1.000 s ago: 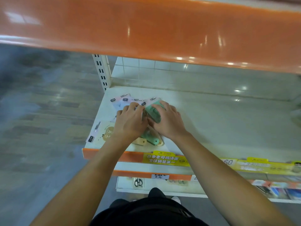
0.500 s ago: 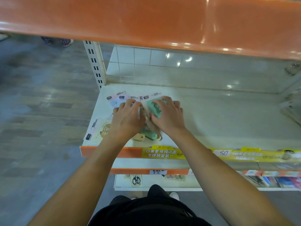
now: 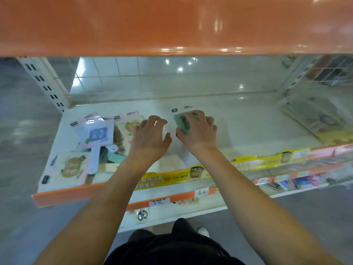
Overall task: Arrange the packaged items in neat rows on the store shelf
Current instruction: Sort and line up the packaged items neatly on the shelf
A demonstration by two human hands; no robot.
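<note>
On the white shelf (image 3: 248, 119), the right hand (image 3: 196, 131) grips a green packaged item (image 3: 182, 121) at mid-shelf. Left hand (image 3: 149, 138) hovers beside it, fingers loosely spread, holding nothing. Other packages (image 3: 95, 134) lie piled at the left end.

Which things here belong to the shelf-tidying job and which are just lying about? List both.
Part of the job:
- green packet held in the right hand
- left hand, fingers spread, beside the pile
- pile of packets at the shelf's left end
- tan packet at the front edge
- shelf

Lying about:
- scissors on the lower shelf
- yellow price strip
- slotted post
</note>
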